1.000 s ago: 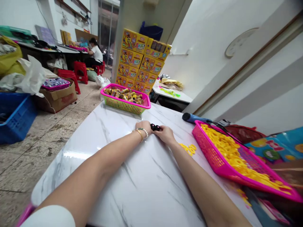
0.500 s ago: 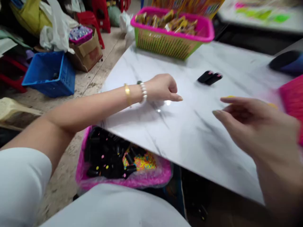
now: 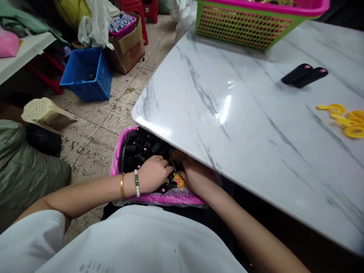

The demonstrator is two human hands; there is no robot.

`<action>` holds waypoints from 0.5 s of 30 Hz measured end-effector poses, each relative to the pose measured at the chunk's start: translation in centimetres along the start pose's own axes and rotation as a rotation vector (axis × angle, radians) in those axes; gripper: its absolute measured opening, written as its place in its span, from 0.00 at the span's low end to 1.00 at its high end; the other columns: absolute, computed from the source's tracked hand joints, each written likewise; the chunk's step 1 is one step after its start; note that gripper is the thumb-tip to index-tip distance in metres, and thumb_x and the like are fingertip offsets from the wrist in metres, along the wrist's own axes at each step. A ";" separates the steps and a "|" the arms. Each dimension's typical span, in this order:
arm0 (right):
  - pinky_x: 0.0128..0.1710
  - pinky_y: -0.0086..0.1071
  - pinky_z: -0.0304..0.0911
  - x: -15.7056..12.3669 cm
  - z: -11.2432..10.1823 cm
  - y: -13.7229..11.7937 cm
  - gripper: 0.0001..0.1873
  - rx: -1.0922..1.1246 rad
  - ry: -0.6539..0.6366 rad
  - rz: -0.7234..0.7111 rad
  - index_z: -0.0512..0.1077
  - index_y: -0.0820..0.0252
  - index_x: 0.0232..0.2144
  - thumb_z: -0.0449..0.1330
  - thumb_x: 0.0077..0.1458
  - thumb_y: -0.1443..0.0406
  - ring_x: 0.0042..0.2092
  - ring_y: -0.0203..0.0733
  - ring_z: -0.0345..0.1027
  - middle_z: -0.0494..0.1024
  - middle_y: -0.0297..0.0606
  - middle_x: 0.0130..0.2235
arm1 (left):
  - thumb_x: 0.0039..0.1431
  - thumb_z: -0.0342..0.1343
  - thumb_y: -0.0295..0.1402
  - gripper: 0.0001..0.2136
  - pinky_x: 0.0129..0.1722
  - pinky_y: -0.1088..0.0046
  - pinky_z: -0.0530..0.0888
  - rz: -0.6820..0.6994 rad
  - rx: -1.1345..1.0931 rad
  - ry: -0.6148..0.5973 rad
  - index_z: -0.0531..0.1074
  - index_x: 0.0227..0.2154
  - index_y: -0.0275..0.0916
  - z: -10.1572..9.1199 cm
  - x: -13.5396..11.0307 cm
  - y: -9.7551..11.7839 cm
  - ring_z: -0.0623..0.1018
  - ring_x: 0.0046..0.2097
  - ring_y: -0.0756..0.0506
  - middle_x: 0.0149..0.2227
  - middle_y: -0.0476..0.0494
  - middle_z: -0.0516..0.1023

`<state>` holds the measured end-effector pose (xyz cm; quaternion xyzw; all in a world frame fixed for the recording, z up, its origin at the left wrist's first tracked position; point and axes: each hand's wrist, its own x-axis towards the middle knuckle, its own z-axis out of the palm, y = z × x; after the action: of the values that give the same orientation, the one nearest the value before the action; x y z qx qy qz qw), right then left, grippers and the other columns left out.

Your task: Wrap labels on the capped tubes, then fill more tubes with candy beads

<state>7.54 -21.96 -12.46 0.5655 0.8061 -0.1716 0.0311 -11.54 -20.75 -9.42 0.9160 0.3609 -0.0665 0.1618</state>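
Both my hands are down in a pink basket [image 3: 125, 136] under the edge of the white marble table [image 3: 250, 125]. The basket holds several black tubes [image 3: 133, 149] and small coloured beads [image 3: 178, 179]. My left hand [image 3: 155, 174], with a gold bangle and a bead bracelet on the wrist, has its fingers curled among the black tubes. My right hand [image 3: 195, 176] lies beside it, partly hidden by the table edge, its fingers down in the tubes. Two black tubes with pink ends [image 3: 304, 75] lie side by side on the table.
Yellow plastic rings [image 3: 345, 119] lie at the table's right edge. A green and pink basket [image 3: 256, 22] stands at the table's far side. On the floor to the left are a blue crate [image 3: 88, 74], a cardboard box [image 3: 127, 45] and a cream stool [image 3: 45, 112].
Both hands left the two black tubes on the table and dropped into the pink basket under the table edge. The view tilted down with them.
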 end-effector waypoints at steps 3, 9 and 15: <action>0.61 0.51 0.58 -0.5 0.1 1.2 0.26 0.057 0.029 -0.063 0.67 0.61 0.57 0.58 0.55 0.66 0.59 0.59 0.65 0.72 0.51 0.58 | 0.64 0.53 0.30 0.08 0.40 0.62 0.70 0.103 0.080 -0.024 0.77 0.37 0.34 -0.2 0.5 -0.1 0.74 0.40 0.40 0.36 0.36 0.76; 0.65 0.47 0.53 -1.4 -1.3 3.4 0.28 0.198 -0.009 -0.390 0.70 0.47 0.55 0.51 0.55 0.73 0.60 0.49 0.65 0.74 0.35 0.58 | 0.65 0.51 0.28 0.11 0.41 0.62 0.69 0.357 0.175 -0.005 0.78 0.33 0.32 0.4 1.9 -0.7 0.74 0.41 0.40 0.38 0.33 0.76; 0.60 0.48 0.59 -0.7 -1.2 3.4 0.11 0.185 -0.015 -0.278 0.77 0.55 0.40 0.59 0.55 0.70 0.55 0.55 0.68 0.79 0.43 0.49 | 0.64 0.51 0.25 0.10 0.40 0.64 0.71 0.287 0.174 -0.202 0.78 0.37 0.31 1.0 4.3 0.0 0.78 0.42 0.39 0.36 0.34 0.79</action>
<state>11.10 -21.15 -11.99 0.4478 0.8570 -0.2519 -0.0390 -8.34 -18.34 -11.38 0.9573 0.2017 -0.1651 0.1254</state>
